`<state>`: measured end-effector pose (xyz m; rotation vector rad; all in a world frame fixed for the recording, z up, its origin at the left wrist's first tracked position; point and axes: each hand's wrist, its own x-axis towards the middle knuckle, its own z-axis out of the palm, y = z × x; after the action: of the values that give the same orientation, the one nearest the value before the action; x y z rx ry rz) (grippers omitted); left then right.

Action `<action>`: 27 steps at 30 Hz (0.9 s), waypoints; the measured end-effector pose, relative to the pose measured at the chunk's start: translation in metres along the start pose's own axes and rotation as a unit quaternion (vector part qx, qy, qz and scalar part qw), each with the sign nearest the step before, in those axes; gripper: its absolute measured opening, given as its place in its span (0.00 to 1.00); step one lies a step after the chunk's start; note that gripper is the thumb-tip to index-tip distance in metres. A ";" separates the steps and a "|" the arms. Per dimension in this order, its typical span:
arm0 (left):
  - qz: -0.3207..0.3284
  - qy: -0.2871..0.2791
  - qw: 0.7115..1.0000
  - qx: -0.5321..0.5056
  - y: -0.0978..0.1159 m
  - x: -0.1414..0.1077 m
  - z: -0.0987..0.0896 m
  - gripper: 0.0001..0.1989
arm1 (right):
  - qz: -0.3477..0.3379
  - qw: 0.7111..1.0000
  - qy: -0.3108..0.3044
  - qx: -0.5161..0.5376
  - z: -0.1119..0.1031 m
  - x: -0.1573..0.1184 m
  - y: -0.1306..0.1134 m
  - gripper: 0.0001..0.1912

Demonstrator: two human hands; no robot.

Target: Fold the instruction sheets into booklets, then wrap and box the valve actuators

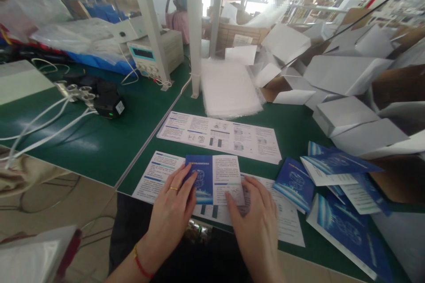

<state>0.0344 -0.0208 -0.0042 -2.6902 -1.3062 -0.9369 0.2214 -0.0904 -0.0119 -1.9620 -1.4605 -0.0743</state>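
Observation:
A partly folded leaflet [203,172] with a blue cover panel and a white text panel lies on a long unfolded sheet [290,216] near the front edge of the green table. My left hand [175,201] rests on the blue panel, fingers spread and pressing it flat. At the right end of the leaflet is my right hand [254,210], its thumb on the white panel and its other fingers curved beyond the edge, apart from the thumb. Neither hand is wrapped round anything. Behind them lies a stack of unfolded printed sheets [219,135].
Folded blue leaflets [348,234] are piled at the right, beside white boxes [348,117]. Clear plastic bags [229,88] lie behind the sheets. Black devices with cables [109,105] and a power supply [146,59] stand at the left.

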 end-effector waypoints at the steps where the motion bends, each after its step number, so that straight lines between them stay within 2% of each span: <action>1: 0.002 0.001 1.000 -0.006 -0.001 -0.001 0.001 0.14 | 0.016 1.000 0.006 0.016 0.001 0.002 -0.002 0.15; 4: 0.011 -0.004 1.000 -0.024 -0.004 -0.004 0.002 0.13 | 0.054 0.996 0.006 0.065 0.002 0.005 -0.007 0.09; 6: 0.020 -0.006 0.999 -0.035 -0.004 -0.006 0.002 0.13 | 0.053 0.995 0.004 0.085 0.002 0.005 -0.010 0.09; 9: 0.026 -0.011 0.998 -0.047 -0.002 -0.007 -0.001 0.13 | 0.001 0.996 0.013 0.090 0.004 0.004 -0.014 0.14; 13: 0.033 -0.053 0.996 -0.059 -0.002 -0.007 -0.007 0.28 | -0.064 0.994 0.006 0.094 0.006 0.004 -0.017 0.17; 16: 0.031 -0.062 0.995 -0.068 -0.005 -0.008 -0.011 0.23 | -0.063 0.992 0.001 0.109 0.006 0.005 -0.017 0.17; 22: -0.019 -0.020 0.994 -0.103 -0.010 -0.009 -0.011 0.21 | -0.052 0.992 -0.018 0.116 0.002 0.005 -0.019 0.15; 27: -0.096 0.027 0.984 -0.145 -0.003 -0.001 -0.009 0.15 | -0.068 0.979 -0.114 0.154 -0.005 0.010 -0.029 0.20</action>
<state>0.0271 -0.0222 0.0023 -2.7531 -1.5516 -1.3041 0.2019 -0.0808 0.0101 -1.6603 -1.6419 0.3100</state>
